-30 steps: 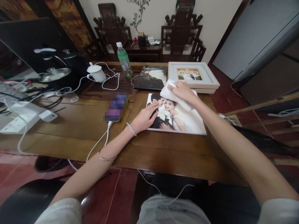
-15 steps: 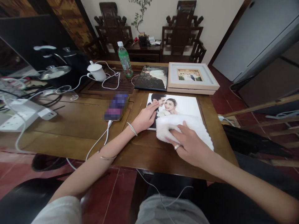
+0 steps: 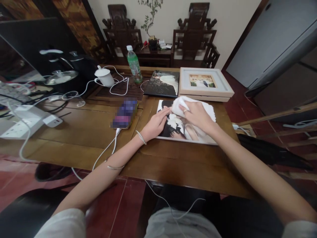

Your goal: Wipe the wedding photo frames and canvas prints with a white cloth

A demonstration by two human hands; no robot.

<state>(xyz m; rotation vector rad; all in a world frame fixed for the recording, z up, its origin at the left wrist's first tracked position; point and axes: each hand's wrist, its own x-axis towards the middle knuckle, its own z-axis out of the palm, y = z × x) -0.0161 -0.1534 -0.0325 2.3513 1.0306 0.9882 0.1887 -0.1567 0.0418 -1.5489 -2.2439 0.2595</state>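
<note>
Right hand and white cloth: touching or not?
Touching. The head view shows the right hand with its fingers dug into the bunched front of the white cloth, no gap between them.

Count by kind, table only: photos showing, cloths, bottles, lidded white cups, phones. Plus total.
Photos showing: 3 (near photo, dark photo, framed photo)
Cloth: 1
Bottle: 1
Lidded white cup: 1
Phone: 1
Total: 7
</note>
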